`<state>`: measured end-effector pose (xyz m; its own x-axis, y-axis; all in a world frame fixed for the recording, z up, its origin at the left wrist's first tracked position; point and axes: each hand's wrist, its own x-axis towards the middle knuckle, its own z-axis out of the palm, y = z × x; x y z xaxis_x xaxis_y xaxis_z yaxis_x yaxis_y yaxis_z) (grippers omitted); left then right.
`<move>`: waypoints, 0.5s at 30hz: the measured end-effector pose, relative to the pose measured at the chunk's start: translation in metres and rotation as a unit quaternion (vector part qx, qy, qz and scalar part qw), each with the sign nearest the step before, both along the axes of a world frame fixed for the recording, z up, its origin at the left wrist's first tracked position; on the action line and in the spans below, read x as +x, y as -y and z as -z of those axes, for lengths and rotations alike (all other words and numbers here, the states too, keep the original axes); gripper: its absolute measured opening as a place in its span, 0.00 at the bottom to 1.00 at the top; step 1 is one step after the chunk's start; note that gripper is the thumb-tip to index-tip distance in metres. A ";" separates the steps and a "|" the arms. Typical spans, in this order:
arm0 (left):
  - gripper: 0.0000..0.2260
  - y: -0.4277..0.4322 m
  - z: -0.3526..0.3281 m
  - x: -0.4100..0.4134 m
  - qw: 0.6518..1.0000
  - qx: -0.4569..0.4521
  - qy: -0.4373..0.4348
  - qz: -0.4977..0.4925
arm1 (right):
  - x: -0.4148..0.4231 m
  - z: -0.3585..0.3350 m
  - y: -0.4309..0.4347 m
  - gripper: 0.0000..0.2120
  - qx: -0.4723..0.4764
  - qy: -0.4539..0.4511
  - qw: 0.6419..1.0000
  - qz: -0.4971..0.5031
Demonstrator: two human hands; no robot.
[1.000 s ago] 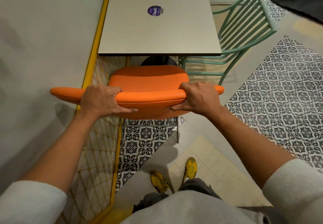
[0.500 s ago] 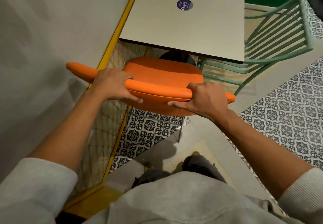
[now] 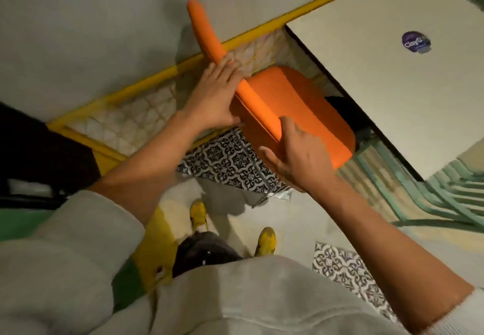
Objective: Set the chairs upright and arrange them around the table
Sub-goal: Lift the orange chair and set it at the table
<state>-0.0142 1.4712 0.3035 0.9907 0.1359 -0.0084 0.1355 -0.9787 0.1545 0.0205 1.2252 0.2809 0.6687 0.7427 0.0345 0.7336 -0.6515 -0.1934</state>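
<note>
Floor (image 3: 296, 219): pale plain tiles with patches of black-and-white patterned tile (image 3: 230, 162). Grey wall (image 3: 91, 20) upper left, edged along its foot by a yellow rail (image 3: 162, 73) over pale lattice mesh. Square pale-topped table (image 3: 392, 78) at upper right, round purple sticker (image 3: 416, 42) on its top. Beyond the table's near corner, at right edge, green metal chair (image 3: 450, 193), slatted, blurred; whether upright or tipped, not clear. Yellow shoes (image 3: 265, 240) on the plain tile below, grey sweatshirt (image 3: 235, 295) filling the bottom of view.

Left hand (image 3: 214, 96): laid on the curved top edge of the orange chair (image 3: 296, 109) backrest, fingers stretched along and over the rail, thumb low on the rear face. Loose wrap rather than tight clamp; contact with the backrest plain.

Right hand (image 3: 301, 156): fingers spread apart, cupped against the rear of the same backrest farther along, fingertips over the top edge, thumb pointing left away from the palm. Touching, not fully closed round it.

Orange chair: upright, seat facing the table, front of seat tucked just under the table's near edge. Backrest running diagonally from upper left to lower right between the two hands, its far end projecting past the left hand over the yellow rail toward the wall. Both hands on the side of the backrest away from the table, seat on the far side of them. Thin metal leg (image 3: 262, 198) visible below on the patterned tile.
</note>
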 end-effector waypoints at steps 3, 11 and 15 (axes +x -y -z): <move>0.55 0.038 -0.003 -0.042 0.996 -0.059 0.001 -0.070 | -0.002 -0.002 0.004 0.40 0.021 -0.008 0.999 -0.049; 0.48 0.077 -0.018 -0.150 0.958 -0.007 0.006 -0.288 | 0.005 0.003 0.011 0.55 0.069 -0.023 0.990 -0.118; 0.45 0.100 -0.025 -0.206 0.940 0.019 0.005 -0.340 | 0.007 0.005 0.026 0.55 0.082 -0.040 0.984 -0.156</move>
<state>-0.2198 1.3713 0.3281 0.6740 0.7385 0.0179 0.7312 -0.6704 0.1258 0.0272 1.1994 0.2762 0.4151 0.9010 0.1265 0.8708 -0.3531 -0.3421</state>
